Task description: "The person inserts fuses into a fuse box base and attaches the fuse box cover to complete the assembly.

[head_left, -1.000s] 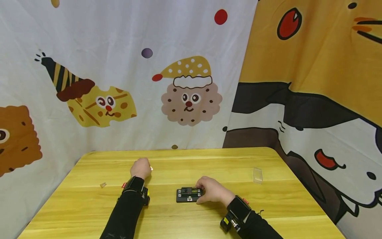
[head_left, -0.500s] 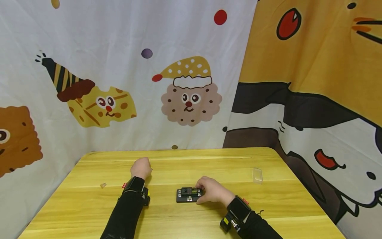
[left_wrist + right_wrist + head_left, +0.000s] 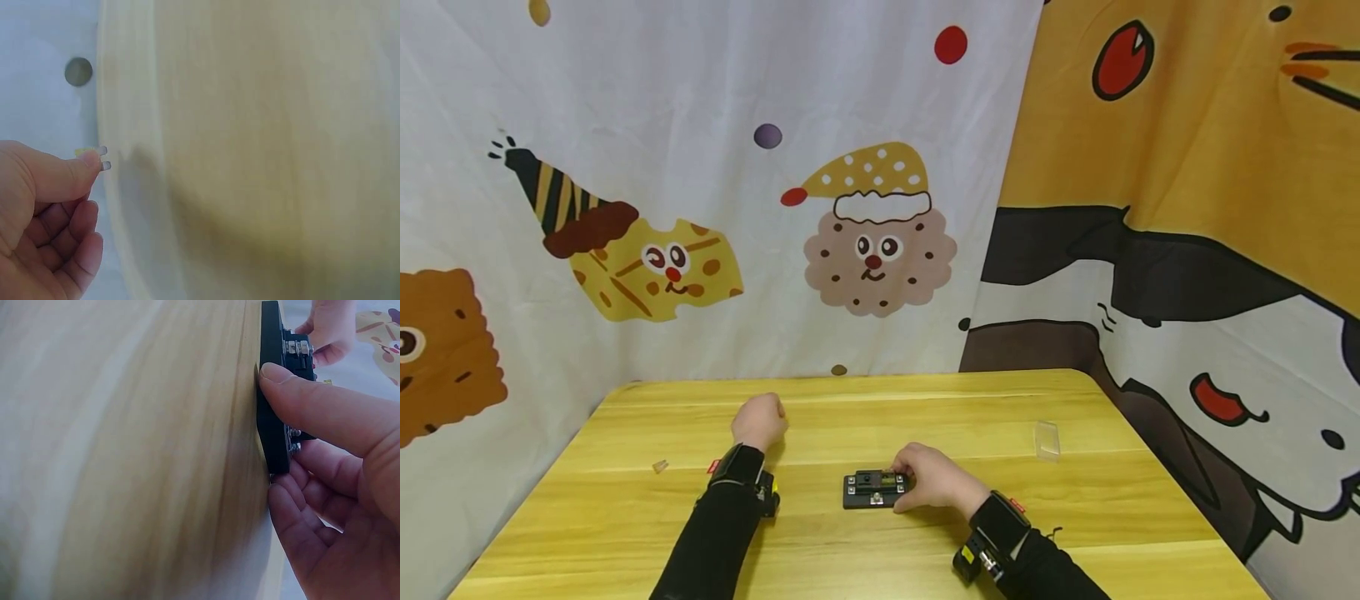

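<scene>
Apparently, steadying step was in hand: black rectangular block with metal screws [image 3: 865,496] was gripped at right end by right hand [image 3: 940,477], thumb along near edge, fingers curled at far side. Block was set on yellow wood-grain table [image 3: 850,558]. Small yellow piece with two flat pale prongs [image 3: 105,165] was pinched at thumb tip of left hand [image 3: 760,421], held beyond block and to its left; piece and block well apart. Next move was judged to call for block braced, prongs aligned before contact.
</scene>
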{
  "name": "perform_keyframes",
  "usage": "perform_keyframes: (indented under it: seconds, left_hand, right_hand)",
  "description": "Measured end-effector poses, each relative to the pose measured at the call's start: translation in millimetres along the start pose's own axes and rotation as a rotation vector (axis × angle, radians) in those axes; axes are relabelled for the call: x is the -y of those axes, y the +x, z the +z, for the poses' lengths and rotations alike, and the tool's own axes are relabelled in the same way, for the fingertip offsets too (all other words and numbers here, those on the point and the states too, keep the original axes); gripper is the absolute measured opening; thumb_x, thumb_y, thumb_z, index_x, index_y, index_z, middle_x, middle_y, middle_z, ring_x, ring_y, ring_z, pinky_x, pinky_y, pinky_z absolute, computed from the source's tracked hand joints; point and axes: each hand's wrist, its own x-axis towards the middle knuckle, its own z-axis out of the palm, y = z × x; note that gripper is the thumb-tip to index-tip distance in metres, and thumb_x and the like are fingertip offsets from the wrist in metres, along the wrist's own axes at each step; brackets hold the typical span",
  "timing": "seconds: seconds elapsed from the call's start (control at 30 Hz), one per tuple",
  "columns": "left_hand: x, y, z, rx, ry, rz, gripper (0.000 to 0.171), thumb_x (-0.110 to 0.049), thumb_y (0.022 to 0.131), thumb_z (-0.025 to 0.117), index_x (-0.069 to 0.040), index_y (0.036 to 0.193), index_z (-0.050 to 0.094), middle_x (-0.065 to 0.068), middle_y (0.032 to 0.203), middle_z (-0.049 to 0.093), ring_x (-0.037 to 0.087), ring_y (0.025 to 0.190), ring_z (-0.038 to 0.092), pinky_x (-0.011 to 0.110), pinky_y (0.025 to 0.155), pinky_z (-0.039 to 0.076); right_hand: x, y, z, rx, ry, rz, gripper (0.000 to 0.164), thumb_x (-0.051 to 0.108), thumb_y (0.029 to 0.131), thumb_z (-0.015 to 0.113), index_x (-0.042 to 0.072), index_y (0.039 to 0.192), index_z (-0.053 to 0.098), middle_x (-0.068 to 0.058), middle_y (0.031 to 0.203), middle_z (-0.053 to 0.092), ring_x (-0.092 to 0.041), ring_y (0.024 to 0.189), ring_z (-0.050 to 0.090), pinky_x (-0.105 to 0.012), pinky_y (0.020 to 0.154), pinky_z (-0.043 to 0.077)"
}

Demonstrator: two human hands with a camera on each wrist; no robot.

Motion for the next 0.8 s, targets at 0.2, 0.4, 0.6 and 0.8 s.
perform_keyframes:
  seconds: [0.2, 0.4, 0.6, 0.8]
  left_hand:
    - [-15.1, -2.3, -2.8, -0.017, -0.035, 0.078, 0.013, -0.007, 0.079, 0.073, -0.010, 0.077, 0.061, 0.003, 0.076, 0.059, 0.022, 0.068, 0.054, 0.039, 0.062, 0.045]
    - [-30.2, -7.1, -5.4, -0.016, -0.056, 0.135, 0.019, -0.009, 0.080, 0.080, -0.013, 0.077, 0.061, 0.001, 0.077, 0.059, 0.020, 0.070, 0.055, 0.040, 0.066, 0.047]
    - [-45.4, -14.2, -5.6, -0.013, -0.069, 0.219, 0.021, -0.010, 0.079, 0.082, -0.013, 0.075, 0.062, -0.002, 0.073, 0.060, 0.017, 0.066, 0.055, 0.037, 0.065, 0.048]
    - [-57.7, -23.5, -5.3, -0.019, -0.096, 0.298, 0.022, -0.008, 0.079, 0.082, -0.014, 0.072, 0.061, -0.004, 0.070, 0.058, 0.014, 0.062, 0.052, 0.034, 0.062, 0.046]
  right_hand:
    - [-0.1, 0.6, 0.5, 0.001, 0.005, 0.017, 0.044, 0.021, 0.067, 0.093, 0.009, 0.099, 0.065, 0.002, 0.096, 0.056, -0.015, 0.085, 0.054, -0.035, 0.081, 0.048]
    - [-0.2, 1.0, 0.9, 0.005, 0.010, 0.019, 0.043, 0.021, 0.066, 0.093, 0.010, 0.098, 0.065, 0.001, 0.095, 0.056, -0.016, 0.085, 0.054, -0.035, 0.081, 0.048]
    - [-0.3, 0.1, -0.1, 0.001, 0.010, 0.011, 0.044, 0.021, 0.067, 0.093, 0.009, 0.099, 0.066, 0.001, 0.096, 0.057, -0.017, 0.085, 0.055, -0.035, 0.080, 0.048]
    - [0.3, -1.3, -0.5, -0.008, -0.014, 0.000, 0.045, 0.022, 0.067, 0.092, 0.008, 0.101, 0.066, 0.002, 0.096, 0.056, -0.017, 0.086, 0.056, -0.034, 0.081, 0.048]
